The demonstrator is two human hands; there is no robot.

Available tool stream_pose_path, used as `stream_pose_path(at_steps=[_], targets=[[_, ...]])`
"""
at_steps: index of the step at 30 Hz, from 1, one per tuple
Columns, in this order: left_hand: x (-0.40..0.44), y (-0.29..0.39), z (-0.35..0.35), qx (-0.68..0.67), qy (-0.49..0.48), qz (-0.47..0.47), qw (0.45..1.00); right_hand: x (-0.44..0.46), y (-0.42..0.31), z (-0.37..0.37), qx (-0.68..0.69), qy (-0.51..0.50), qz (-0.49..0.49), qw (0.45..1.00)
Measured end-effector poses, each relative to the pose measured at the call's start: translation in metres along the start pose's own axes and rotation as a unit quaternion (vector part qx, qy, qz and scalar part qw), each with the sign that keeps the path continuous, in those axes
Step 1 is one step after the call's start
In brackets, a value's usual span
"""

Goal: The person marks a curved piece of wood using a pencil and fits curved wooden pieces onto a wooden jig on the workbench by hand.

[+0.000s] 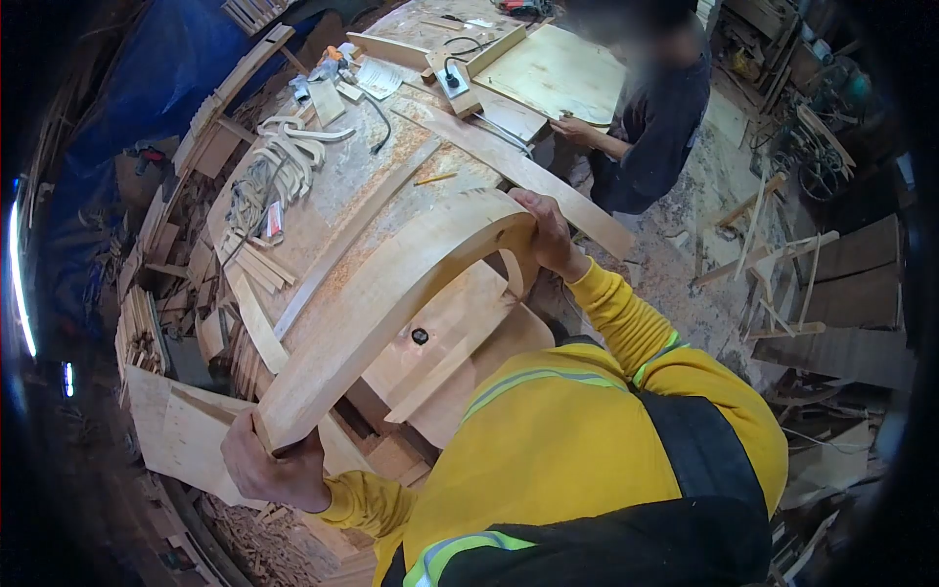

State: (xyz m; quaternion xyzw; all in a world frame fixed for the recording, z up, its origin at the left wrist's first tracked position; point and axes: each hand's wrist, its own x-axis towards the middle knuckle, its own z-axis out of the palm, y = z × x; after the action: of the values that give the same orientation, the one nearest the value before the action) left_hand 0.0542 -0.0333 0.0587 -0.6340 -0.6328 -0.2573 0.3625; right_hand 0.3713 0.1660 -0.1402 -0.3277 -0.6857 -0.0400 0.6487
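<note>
A broad, smooth, curved wooden piece [364, 293] spans the space between my two hands, arching above the worktable. My left hand [269, 462] is closed round its near lower end. At the opposite end, my right hand [550, 230] grips the edge, with fingers partly hidden behind the wood. Beneath the arch lies a pale wooden panel [391, 367] with a black round fitting [420, 337] on it. A narrow wooden strip [460, 364] crosses that panel.
Sawdust covers the worktable [391, 157], where a pencil [435, 179], a long straight strip [357, 231] and several curved wooden parts [293, 147] lie. A power strip [454, 83] sits farther back. Beside a light panel [558, 73] stands another person [660, 127]. Wooden frames [773, 259] stand at right.
</note>
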Motion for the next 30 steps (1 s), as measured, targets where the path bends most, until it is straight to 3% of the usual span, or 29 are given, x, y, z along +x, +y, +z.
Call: stream_pose_path(at_steps=[2, 5, 9, 12, 16, 20, 21, 23, 25, 27, 30], targets=[[-0.001, 0.0, 0.0, -0.004, 0.003, -0.003, 1.0, 0.009, -0.01, -0.009, 0.079, -0.046, 0.079, 0.993], [0.0, -0.001, 0.001, 0.003, 0.001, -0.007, 1.0, 0.022, -0.023, -0.02, 0.231, -0.103, 0.228, 0.94], [0.0, -0.001, -0.001, 0.004, -0.004, -0.002, 1.0, 0.023, -0.026, -0.021, 0.239, -0.107, 0.251, 0.932], [0.0, 0.001, -0.001, 0.006, -0.008, -0.003, 1.0, -0.002, -0.005, -0.019, 0.176, -0.121, 0.124, 0.969], [-0.001, -0.003, 0.001, 0.005, 0.013, 0.017, 1.0, -0.005, 0.006, -0.01, -0.001, -0.024, -0.041, 0.999], [-0.006, -0.015, 0.003, 0.001, 0.013, 0.03, 0.999, -0.031, 0.021, -0.009, -0.017, -0.07, 0.021, 0.997], [-0.003, -0.012, 0.003, 0.003, 0.01, 0.022, 1.0, -0.017, 0.011, -0.011, 0.165, -0.081, 0.08, 0.98], [0.001, -0.008, 0.003, 0.002, 0.008, 0.006, 1.0, -0.014, 0.012, -0.009, 0.236, -0.089, 0.121, 0.96], [0.004, -0.009, 0.004, 0.001, -0.001, -0.002, 1.0, -0.012, 0.017, -0.005, 0.021, -0.085, 0.082, 0.993], [0.007, -0.012, 0.006, 0.001, -0.016, -0.002, 1.0, 0.013, 0.007, -0.013, 0.231, -0.133, 0.252, 0.931], [0.012, -0.014, 0.009, 0.01, -0.013, 0.015, 1.0, 0.057, -0.01, -0.019, 0.363, -0.126, 0.321, 0.866]])
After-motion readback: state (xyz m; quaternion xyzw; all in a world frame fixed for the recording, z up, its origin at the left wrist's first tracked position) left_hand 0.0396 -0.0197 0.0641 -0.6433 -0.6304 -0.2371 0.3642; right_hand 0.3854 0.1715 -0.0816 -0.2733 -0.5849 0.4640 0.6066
